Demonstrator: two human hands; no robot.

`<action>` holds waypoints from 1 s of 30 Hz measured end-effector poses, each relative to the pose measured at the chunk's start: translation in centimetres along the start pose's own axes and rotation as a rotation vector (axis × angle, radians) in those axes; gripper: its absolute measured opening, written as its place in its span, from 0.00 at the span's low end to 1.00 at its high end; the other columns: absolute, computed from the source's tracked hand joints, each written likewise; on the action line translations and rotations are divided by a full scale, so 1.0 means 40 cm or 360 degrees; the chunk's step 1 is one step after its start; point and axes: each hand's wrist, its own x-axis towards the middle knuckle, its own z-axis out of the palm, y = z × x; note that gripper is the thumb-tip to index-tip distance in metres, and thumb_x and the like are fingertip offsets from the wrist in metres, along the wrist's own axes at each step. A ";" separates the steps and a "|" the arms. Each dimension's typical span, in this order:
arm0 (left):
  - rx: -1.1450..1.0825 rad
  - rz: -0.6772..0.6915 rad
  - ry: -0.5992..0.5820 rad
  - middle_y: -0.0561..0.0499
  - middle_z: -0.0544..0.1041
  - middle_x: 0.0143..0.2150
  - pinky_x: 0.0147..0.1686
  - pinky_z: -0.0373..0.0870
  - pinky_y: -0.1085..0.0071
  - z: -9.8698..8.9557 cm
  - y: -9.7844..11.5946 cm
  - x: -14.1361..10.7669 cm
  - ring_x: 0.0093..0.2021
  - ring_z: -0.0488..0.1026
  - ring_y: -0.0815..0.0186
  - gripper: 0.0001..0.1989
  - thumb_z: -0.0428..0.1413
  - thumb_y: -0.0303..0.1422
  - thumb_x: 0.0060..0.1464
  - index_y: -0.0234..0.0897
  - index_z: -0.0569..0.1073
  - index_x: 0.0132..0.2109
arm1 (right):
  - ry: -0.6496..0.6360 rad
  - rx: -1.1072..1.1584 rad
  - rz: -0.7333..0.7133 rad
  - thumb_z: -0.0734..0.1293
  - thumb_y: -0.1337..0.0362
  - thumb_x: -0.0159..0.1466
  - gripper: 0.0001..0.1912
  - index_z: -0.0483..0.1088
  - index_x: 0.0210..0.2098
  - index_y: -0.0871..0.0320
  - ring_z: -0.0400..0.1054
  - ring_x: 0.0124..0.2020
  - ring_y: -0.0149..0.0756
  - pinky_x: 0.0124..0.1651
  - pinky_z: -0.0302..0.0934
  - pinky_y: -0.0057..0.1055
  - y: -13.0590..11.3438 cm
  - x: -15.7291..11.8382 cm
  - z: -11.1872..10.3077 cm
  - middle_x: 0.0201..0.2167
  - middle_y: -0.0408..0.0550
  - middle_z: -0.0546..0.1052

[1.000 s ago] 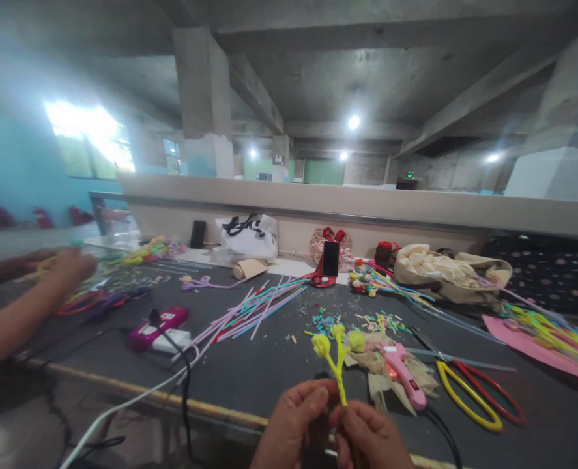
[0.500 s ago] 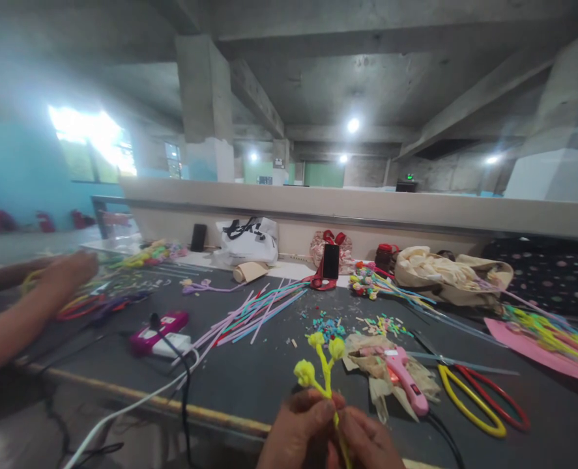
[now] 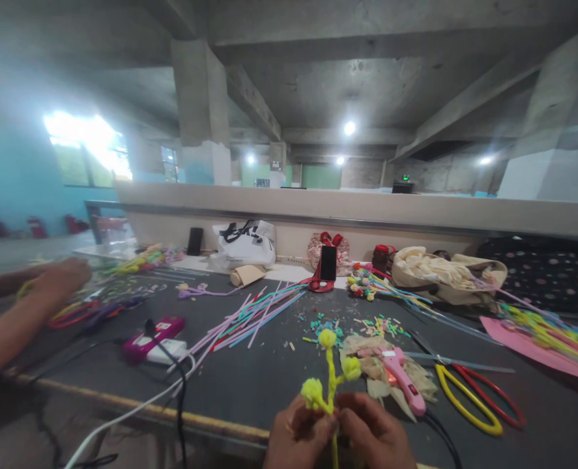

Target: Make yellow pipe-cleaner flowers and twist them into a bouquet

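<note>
Three fuzzy yellow balls top a branching yellow stem held upright at the table's front edge. My left hand pinches the stem just below the lower left ball. On the other side my right hand has its fingers closed round the same stem, close to my left fingertips. The stem's lower end runs down between both hands and out of the picture. Right of my hands a pink glue gun lies on crumpled paper. Scissors with yellow and red handles lie farther right.
Colourful stems and small cut bits lie mid-table. A purple power strip with cords is at left, near another person's hands. A phone, a white bag and a cloth bag stand behind.
The yellow stem has turned between my fingers, so its balls sit in a different arrangement. Both my hands have shifted slightly right, with my right fingers raised a little.
</note>
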 end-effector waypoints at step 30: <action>-0.1136 -0.0768 -0.0335 0.51 0.72 0.18 0.23 0.61 0.77 0.033 -0.066 -0.019 0.20 0.68 0.70 0.11 0.63 0.34 0.35 0.32 0.74 0.28 | 0.0068 0.0612 0.0364 0.74 0.55 0.40 0.17 0.72 0.20 0.63 0.55 0.08 0.22 0.12 0.50 0.19 0.030 0.004 0.037 0.07 0.37 0.65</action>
